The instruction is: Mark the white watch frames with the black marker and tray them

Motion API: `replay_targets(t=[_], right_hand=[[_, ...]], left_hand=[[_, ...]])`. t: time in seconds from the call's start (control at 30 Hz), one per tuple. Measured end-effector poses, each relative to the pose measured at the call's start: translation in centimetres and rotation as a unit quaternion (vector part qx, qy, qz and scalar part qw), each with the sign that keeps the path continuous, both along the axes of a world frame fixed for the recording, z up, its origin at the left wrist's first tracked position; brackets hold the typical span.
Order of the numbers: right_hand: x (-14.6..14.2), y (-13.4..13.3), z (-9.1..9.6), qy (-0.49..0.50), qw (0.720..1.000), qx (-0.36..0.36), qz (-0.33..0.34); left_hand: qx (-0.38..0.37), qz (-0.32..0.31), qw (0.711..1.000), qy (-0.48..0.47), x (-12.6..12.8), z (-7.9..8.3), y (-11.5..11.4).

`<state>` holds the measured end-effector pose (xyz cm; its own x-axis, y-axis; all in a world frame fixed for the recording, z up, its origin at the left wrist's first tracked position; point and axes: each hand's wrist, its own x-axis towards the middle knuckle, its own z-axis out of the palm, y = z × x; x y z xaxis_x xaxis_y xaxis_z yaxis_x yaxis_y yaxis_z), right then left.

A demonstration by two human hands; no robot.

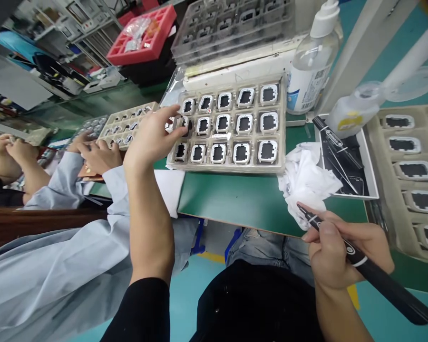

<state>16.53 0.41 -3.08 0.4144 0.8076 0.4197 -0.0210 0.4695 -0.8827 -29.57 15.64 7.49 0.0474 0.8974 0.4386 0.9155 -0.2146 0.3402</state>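
Note:
My left hand [155,135] reaches over the left end of a clear plastic tray [231,167]. Its thumb and fingers are curled round a small watch-case-like frame [183,126] in the middle row, partly hidden by them. Rows of similar white-rimmed frames with dark centres fill the tray. My right hand [337,247] is closed round a black marker pen [388,285], its tip pointing up and left. That tip is close to a crumpled white cloth [303,178] on the green table [228,197].
A white box [373,183] holds pens and tweezers. Behind it stand a small bottle [355,107] and a pump bottle [308,61]. Another frame tray [388,190] lies right. Stacked trays [231,38] and a red tray [142,33] sit behind. Co-workers' hands [100,154] are at left.

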Motion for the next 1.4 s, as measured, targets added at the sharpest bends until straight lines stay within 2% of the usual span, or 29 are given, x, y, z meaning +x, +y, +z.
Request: replay_targets(t=[0.07, 0.2, 0.27, 0.37, 0.5, 0.67, 0.8, 0.93, 1.13, 1.2, 1.27, 1.33, 1.4], right_hand=[[-0.1, 0.1, 0.3, -0.011, 1.000, 0.028, -0.010], [-0.1, 0.0, 1.2, -0.024, 0.999, 0.036, -0.002], [-0.1, -0.1, 1.6, -0.039, 0.999, 0.022, 0.009], [-0.2, -0.1, 1.7, -0.044, 0.999, 0.014, 0.007], [-0.4, -0.1, 1.2, -0.033, 0.999, 0.022, -0.008], [-0.4, -0.1, 0.3, -0.026, 0.999, 0.038, 0.004], [-0.1, -0.3, -0.1, -0.024, 0.999, 0.038, 0.010], [-0.1, -0.4, 0.1, -0.028, 0.999, 0.027, 0.013], [-0.3, -0.2, 0.7, -0.038, 0.999, 0.038, -0.009], [-0.4, -0.1, 0.7, -0.039, 0.998, 0.040, -0.009], [-0.4, 0.0, 0.7, -0.036, 0.998, 0.042, -0.008], [-0.6, 0.1, 0.7, -0.030, 0.998, 0.048, -0.005], [-0.7, 0.2, 0.8, -0.026, 0.998, 0.056, -0.003]], left_hand=[[-0.017, -0.002, 1.000, 0.022, 1.2, 0.2, -0.6], [0.024, 0.010, 0.998, 0.059, 4.4, 1.0, -1.5], [0.016, -0.002, 0.997, 0.072, 5.2, 1.4, -0.6], [-0.059, -0.032, 0.993, 0.092, 5.1, 2.1, 1.8], [-0.141, -0.012, 0.983, 0.113, 4.8, 3.2, 4.7], [-0.158, 0.038, 0.979, 0.121, 6.1, 3.9, 4.9], [-0.076, 0.017, 0.993, 0.092, 6.2, 3.3, 3.5], [-0.012, -0.005, 0.999, 0.030, 5.9, 1.8, 2.1], [0.029, 0.015, 0.994, -0.105, 6.5, -0.8, 2.4], [0.076, -0.026, 0.983, -0.164, 7.6, -1.1, 1.7], [0.132, -0.115, 0.961, -0.214, 9.6, -1.2, -0.1], [0.174, -0.211, 0.932, -0.236, 12.5, -1.4, -2.9], [0.187, -0.257, 0.920, -0.230, 16.1, -2.2, -6.1]])
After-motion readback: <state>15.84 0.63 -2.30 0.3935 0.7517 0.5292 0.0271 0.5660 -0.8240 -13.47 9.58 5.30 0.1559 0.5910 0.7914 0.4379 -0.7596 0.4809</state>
